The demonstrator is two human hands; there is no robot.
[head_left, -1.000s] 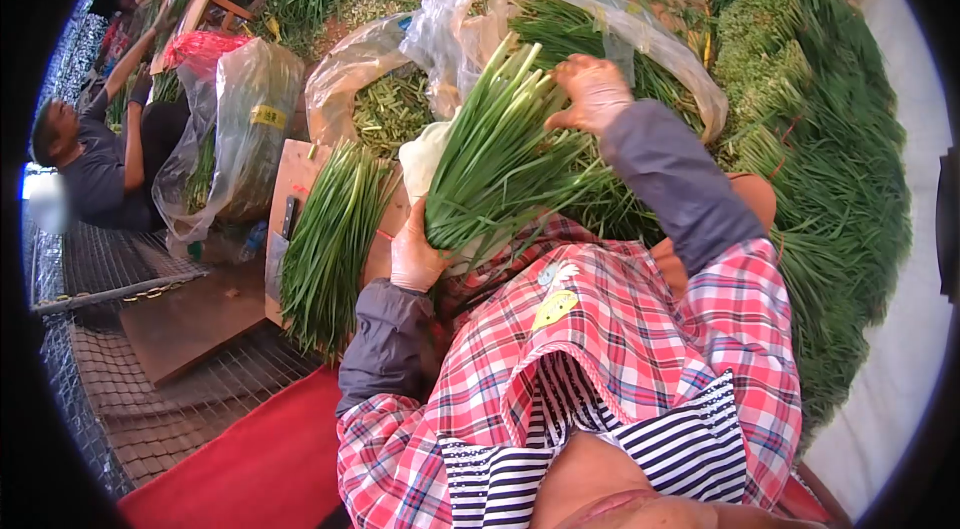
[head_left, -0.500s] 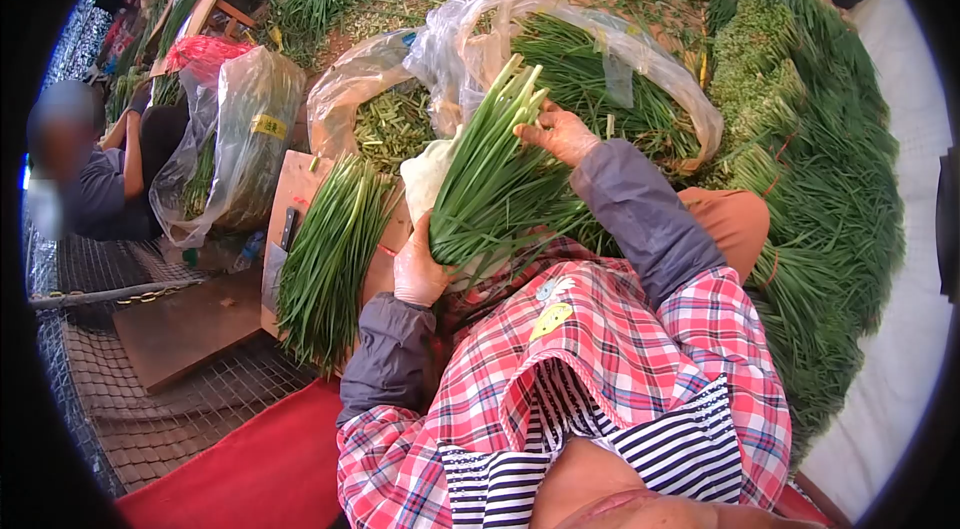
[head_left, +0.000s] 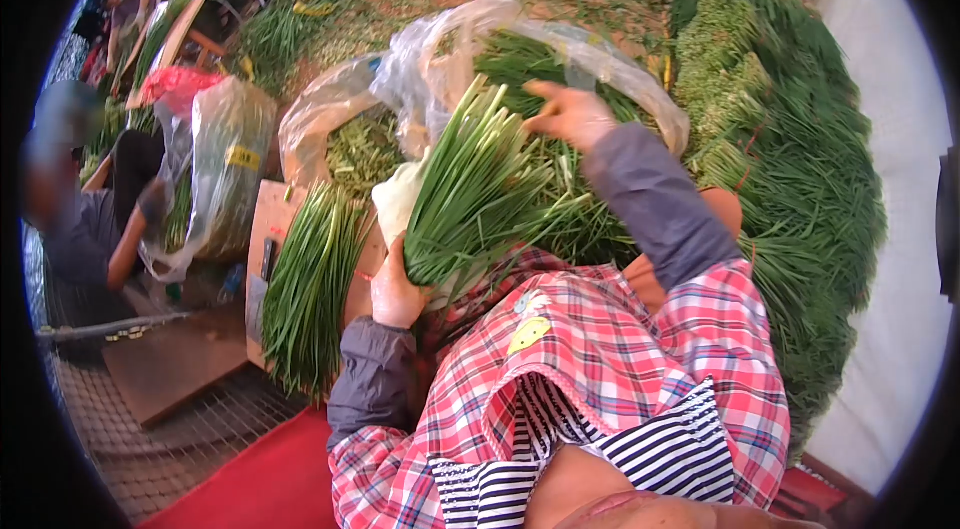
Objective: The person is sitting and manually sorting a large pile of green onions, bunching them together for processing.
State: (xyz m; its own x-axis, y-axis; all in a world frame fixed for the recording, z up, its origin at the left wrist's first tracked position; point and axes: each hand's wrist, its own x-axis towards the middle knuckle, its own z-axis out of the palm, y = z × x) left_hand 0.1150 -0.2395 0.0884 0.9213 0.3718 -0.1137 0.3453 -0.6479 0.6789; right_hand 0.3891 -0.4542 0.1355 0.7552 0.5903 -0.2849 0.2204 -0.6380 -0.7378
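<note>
A thick bunch of garlic chives (head_left: 465, 194) leans across my lap, pale stem ends pointing up and away. My left hand (head_left: 400, 287), in a thin clear glove, is wrapped round its lower leafy part. Just right of the stem ends is my right hand (head_left: 580, 117), its fingers apart and nothing visible between them. A white cloth (head_left: 398, 197) shows behind the bunch. Left of it, a second bunch of chives (head_left: 318, 279) lies on a wooden board (head_left: 268, 214), beside a knife (head_left: 268, 257) with a dark handle.
A clear plastic bag (head_left: 440, 54) of trimmings and chives lies open ahead. Another bag (head_left: 235, 169) stands to the left, near a seated person (head_left: 80, 239). A large heap of chives (head_left: 800, 179) fills the right side. Brown board (head_left: 170, 369) and red cloth (head_left: 250, 479) lie at lower left.
My right hand has come away from the stems, up and to the right, and its fingers have spread. The left hand keeps its hold. The view has shifted slightly.
</note>
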